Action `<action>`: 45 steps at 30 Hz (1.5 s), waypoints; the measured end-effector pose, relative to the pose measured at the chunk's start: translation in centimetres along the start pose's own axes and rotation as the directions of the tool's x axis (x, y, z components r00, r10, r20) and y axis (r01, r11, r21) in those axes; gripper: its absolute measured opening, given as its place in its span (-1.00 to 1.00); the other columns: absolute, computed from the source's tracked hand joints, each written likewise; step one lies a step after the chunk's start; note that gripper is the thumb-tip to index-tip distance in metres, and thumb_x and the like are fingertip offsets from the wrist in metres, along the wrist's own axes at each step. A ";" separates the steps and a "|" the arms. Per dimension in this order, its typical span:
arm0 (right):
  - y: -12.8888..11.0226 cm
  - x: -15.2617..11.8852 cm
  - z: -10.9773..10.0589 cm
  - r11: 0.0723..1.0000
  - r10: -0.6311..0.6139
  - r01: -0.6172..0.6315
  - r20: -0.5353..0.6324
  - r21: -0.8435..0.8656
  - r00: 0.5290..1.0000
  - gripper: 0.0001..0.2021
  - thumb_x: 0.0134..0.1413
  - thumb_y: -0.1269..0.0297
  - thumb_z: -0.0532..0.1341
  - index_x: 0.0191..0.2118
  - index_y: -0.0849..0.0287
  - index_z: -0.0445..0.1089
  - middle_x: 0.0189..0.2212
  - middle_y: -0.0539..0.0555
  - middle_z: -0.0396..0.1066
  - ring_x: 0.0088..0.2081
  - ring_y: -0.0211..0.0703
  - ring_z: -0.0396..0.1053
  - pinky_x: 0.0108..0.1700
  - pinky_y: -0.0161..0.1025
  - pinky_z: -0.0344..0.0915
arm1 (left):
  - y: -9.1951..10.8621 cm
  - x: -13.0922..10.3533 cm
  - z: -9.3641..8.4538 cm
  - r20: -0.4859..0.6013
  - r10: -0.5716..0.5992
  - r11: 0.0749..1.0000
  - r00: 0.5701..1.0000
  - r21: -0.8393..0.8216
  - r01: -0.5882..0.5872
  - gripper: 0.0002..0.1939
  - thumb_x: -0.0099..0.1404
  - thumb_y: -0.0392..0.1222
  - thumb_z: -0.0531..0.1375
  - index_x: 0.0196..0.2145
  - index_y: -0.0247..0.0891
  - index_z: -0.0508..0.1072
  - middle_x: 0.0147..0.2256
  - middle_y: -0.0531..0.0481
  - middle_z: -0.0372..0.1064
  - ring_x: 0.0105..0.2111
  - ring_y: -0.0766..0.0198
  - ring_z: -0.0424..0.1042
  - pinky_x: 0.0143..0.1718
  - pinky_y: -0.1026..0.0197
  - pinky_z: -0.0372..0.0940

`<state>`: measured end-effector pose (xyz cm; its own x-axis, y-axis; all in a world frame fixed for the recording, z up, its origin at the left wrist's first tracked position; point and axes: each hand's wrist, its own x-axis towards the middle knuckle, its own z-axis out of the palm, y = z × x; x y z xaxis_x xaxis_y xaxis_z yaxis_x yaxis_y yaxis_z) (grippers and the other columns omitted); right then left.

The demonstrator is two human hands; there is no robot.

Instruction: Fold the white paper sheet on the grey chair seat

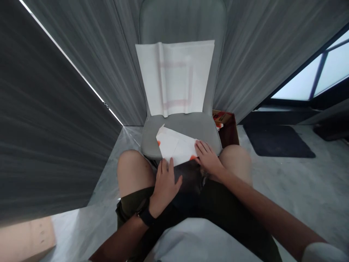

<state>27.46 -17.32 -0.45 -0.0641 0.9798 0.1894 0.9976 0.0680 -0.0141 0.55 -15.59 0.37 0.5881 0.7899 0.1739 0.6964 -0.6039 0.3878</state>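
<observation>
A folded sheet of white paper (176, 145) with creases and orange patches at its edges lies on the front of the grey chair seat (188, 122). My left hand (166, 183) is open, its fingertips at the paper's near left edge and its thumb held apart. At the right end, my right hand (208, 159) holds the folded paper, fingers over the top and thumb by the orange patch. How far the thumb reaches under the paper is hidden. A larger white sheet (177, 80) with vertical creases and a faint reddish outline leans against the backrest.
The chair backrest (182, 22) stands before grey ribbed walls (81, 47). Right of the seat is a red-brown box (229, 131) with papers inside. A dark mat (278, 141) lies on the marbled floor (294, 189). A light brown box (29, 238) sits at lower left.
</observation>
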 end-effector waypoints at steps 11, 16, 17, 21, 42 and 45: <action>-0.2 0.0 -1.5 0.997 0.052 -0.049 -0.060 0.053 0.997 -0.34 0.41 0.20 0.16 0.49 0.41 0.13 0.47 0.41 0.12 0.47 0.24 0.13 0.53 0.28 -0.07 | -13.6 13.9 -5.9 0.048 0.229 0.969 0.972 -0.101 -0.223 -0.21 0.33 -0.32 0.05 0.49 -0.42 0.03 0.46 -0.35 0.06 0.47 -0.05 0.07 0.51 -0.19 0.01; -0.3 -0.8 -0.2 0.992 0.037 -0.029 -0.067 0.121 0.997 -0.41 0.46 0.25 0.06 0.51 0.25 0.12 0.46 0.32 0.17 0.46 0.15 0.18 0.52 0.26 -0.03 | -16.0 16.3 -4.7 0.256 0.379 0.925 0.889 -0.134 -0.356 -0.09 0.24 -0.31 0.09 0.54 -0.29 0.00 0.51 -0.19 -0.02 0.50 -0.04 0.01 0.53 -0.19 -0.03; -0.1 -0.7 -0.1 0.990 0.026 -0.016 -0.066 0.142 0.997 -0.38 0.45 0.26 0.07 0.53 0.24 0.06 0.47 0.31 0.15 0.46 0.13 0.17 0.52 0.24 0.00 | -16.0 16.2 -4.5 0.264 0.387 0.921 0.883 -0.141 -0.362 -0.09 0.25 -0.30 0.09 0.54 -0.30 -0.01 0.51 -0.19 -0.02 0.50 -0.04 0.01 0.53 -0.19 -0.03; 0.7 -0.4 0.3 0.976 -0.003 0.019 -0.073 0.217 0.997 -0.28 0.41 0.27 0.09 0.58 0.25 -0.11 0.52 0.33 0.04 0.49 0.13 0.13 0.48 0.21 0.11 | -15.6 15.7 -4.4 0.252 0.349 0.936 0.903 -0.130 -0.326 -0.13 0.29 -0.27 0.06 0.53 -0.36 0.01 0.48 -0.22 0.07 0.46 -0.04 0.12 0.51 -0.16 0.04; 3.6 -1.3 -1.0 0.955 -0.019 0.065 -0.162 0.290 0.987 -0.67 0.38 0.40 0.12 0.12 0.08 0.54 0.06 0.16 0.62 0.06 0.08 0.56 0.38 0.30 0.23 | -13.3 12.3 -5.2 0.196 0.455 0.887 0.868 -0.021 -0.461 -0.11 0.34 -0.10 0.24 0.53 -0.18 0.04 0.49 -0.22 0.04 0.45 -0.16 0.12 0.51 -0.30 -0.08; 4.2 -1.6 -0.6 0.934 0.052 0.023 -0.199 0.356 0.979 -0.66 0.35 0.39 0.14 0.10 0.06 0.57 0.05 0.17 0.62 0.07 0.11 0.54 0.36 0.34 0.23 | -13.7 12.9 -4.2 0.157 0.432 0.901 0.888 -0.110 -0.419 -0.01 0.32 -0.08 0.25 0.56 -0.19 -0.12 0.56 -0.23 -0.25 0.50 -0.21 -0.03 0.47 -0.26 0.05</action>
<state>31.80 -18.74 -0.25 -0.0054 0.9249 0.3801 0.9209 0.1527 -0.3585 -3.16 3.29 1.09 0.8877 0.4236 0.1803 0.3356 -0.8635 0.3764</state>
